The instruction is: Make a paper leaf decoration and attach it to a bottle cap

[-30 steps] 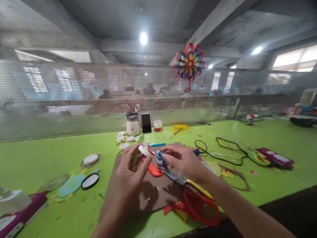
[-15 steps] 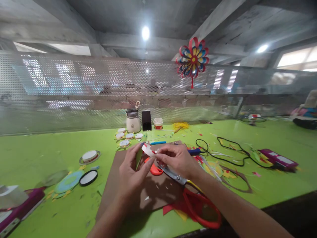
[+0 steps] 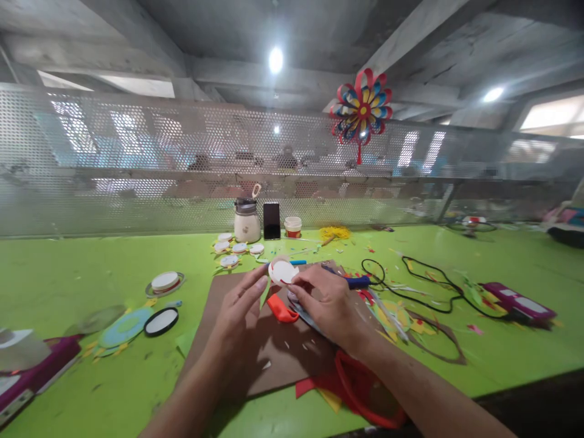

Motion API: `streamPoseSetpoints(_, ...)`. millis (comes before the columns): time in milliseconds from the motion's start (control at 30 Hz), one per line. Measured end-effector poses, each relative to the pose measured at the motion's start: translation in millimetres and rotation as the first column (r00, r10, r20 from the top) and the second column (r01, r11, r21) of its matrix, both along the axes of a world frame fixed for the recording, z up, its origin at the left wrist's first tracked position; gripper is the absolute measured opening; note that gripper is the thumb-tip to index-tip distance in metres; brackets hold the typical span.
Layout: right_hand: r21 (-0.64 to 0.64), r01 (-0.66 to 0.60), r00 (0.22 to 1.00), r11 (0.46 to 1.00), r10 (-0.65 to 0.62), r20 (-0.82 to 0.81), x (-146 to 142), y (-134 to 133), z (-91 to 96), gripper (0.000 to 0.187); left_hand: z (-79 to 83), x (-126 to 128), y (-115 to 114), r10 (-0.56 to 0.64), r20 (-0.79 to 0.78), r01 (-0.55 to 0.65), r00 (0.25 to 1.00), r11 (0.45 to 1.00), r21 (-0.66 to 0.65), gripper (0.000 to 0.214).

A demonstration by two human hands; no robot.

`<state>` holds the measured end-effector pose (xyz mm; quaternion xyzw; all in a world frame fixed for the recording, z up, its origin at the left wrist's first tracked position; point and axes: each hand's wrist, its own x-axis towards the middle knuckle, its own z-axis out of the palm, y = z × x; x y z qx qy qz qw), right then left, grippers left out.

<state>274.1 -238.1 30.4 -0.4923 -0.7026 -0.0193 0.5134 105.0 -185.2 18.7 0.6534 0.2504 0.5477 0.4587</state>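
Observation:
A small white disc with red marks along its rim (image 3: 281,271) is pinched between the thumb and fingers of my right hand (image 3: 326,301), its flat face toward me. Just left of it, my left hand (image 3: 241,307) has its fingers stretched out and apart, the tips close to the disc's edge. Below both hands lies a brown board (image 3: 241,365). An orange piece (image 3: 281,309) rests on the board between them. Scissors with red handles (image 3: 347,377) lie under my right forearm, their blades partly hidden by the hand.
A white jug (image 3: 247,225), a phone (image 3: 271,221) and a small tub (image 3: 292,227) stand at the back. Left are a black-rimmed disc (image 3: 161,322) and a blue paper circle (image 3: 125,328). Paper scraps, a black cord (image 3: 433,278) and a purple power strip (image 3: 520,301) lie right.
The white piece has turned from edge-on to face-on in my right hand. My left fingers have come away from it and straightened. The view has shifted slightly.

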Motion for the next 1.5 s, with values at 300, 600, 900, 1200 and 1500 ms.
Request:
streamPoseSetpoints(300,0.140,0.035,0.964,0.990,-0.070,0.256,-7.5,3.6,-14.7,0.016,13.1,14.9,-11.3,-0.159,0.107,0.186,0.981,0.926,-0.329,0.038)
streamPoseSetpoints(600,0.086,0.002,0.987,0.996,-0.016,0.158,-12.1,1.8,-19.6,0.018,1.2,11.2,9.0,-0.115,0.211,0.200,0.971,0.873,-0.445,0.021)
streamPoseSetpoints(900,-0.244,-0.321,0.742,0.915,0.083,-0.665,10.2,19.7,-1.9,0.018,11.2,7.9,5.6,-0.179,0.291,0.326,0.940,0.726,-0.606,0.028)
streamPoseSetpoints(1200,-0.198,-0.268,0.764,0.943,0.082,-0.640,8.1,8.7,4.3,0.018,13.9,2.8,7.5,-0.186,0.396,0.416,0.899,0.641,-0.645,0.024)
streamPoseSetpoints(1500,-0.256,-0.503,0.697,0.825,0.212,-0.685,10.7,3.2,8.9,0.021,17.8,3.1,3.3,-0.122,0.376,0.368,0.919,0.611,-0.701,0.020)
